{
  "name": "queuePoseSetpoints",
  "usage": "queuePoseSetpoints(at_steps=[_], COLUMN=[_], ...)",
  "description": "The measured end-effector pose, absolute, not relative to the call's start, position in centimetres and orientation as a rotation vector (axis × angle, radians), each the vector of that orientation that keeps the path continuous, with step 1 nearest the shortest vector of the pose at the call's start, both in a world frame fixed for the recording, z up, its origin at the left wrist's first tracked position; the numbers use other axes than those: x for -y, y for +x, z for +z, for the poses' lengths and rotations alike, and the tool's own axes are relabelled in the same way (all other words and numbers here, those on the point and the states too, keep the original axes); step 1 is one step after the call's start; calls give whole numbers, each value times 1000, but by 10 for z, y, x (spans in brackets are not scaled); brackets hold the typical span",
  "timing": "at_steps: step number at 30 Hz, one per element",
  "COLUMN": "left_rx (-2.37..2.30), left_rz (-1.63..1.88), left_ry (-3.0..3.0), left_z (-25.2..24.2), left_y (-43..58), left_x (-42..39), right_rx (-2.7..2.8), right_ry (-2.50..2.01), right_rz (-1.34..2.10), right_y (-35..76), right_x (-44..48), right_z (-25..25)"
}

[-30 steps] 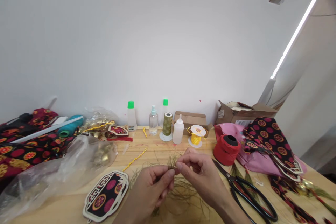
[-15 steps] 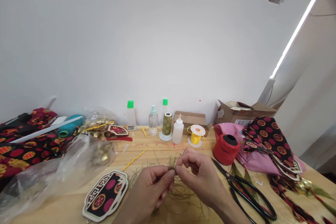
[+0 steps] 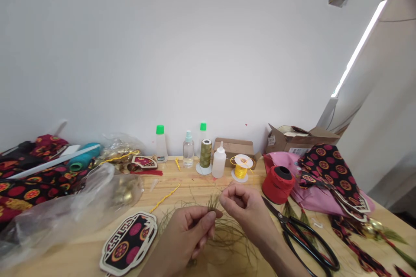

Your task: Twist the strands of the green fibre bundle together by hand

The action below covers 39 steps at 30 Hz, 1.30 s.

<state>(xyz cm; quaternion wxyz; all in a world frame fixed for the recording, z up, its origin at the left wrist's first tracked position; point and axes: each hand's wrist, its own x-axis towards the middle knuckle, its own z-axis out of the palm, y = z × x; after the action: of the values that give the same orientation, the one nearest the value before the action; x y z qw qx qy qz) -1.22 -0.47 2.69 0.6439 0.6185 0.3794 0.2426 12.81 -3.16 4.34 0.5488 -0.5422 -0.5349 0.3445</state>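
Observation:
A bundle of olive-green thread [image 3: 212,202] is pinched between the thumb and fingers of my left hand [image 3: 195,229], its short ends fanning out above the fingertips. Loose strands [image 3: 230,233] of the same thread spread over the table below and between my hands. Just right of the bundle is my right hand [image 3: 242,207], with thumb and forefinger pressed together and the other fingers curled. What that pinch holds, perhaps a fine strand, is too small to make out. Left of my hands lies a patterned fabric pendant [image 3: 129,243] with a cream wooden frame and a yellow cord [image 3: 165,198].
Black-handled scissors [image 3: 302,233] lie to my right, beside a red thread cone [image 3: 278,185]. Along the wall stand a squeeze bottle [image 3: 219,162], an olive thread spool [image 3: 206,154] and a yellow cord spool [image 3: 241,172]. A plastic bag [image 3: 71,220] and patterned fabric [image 3: 35,186] occupy the left.
My right hand has drawn slightly up and away from the thread bundle, opening a small gap. My left hand keeps its pinch. The whole view has shifted a little.

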Motion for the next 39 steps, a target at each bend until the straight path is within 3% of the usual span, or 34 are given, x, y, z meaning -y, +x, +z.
queuePoseSetpoints(at_steps=[7,39], left_rx=[-889,-846], left_rz=[564,648], left_ry=[1363,1288], left_z=[29,28], left_y=[-11,-12], left_x=[5,1], right_rx=[1208,1253], right_ry=[-1229,-1186], right_rz=[912,718], right_y=[132,139], right_x=[31,34], right_z=[44,47])
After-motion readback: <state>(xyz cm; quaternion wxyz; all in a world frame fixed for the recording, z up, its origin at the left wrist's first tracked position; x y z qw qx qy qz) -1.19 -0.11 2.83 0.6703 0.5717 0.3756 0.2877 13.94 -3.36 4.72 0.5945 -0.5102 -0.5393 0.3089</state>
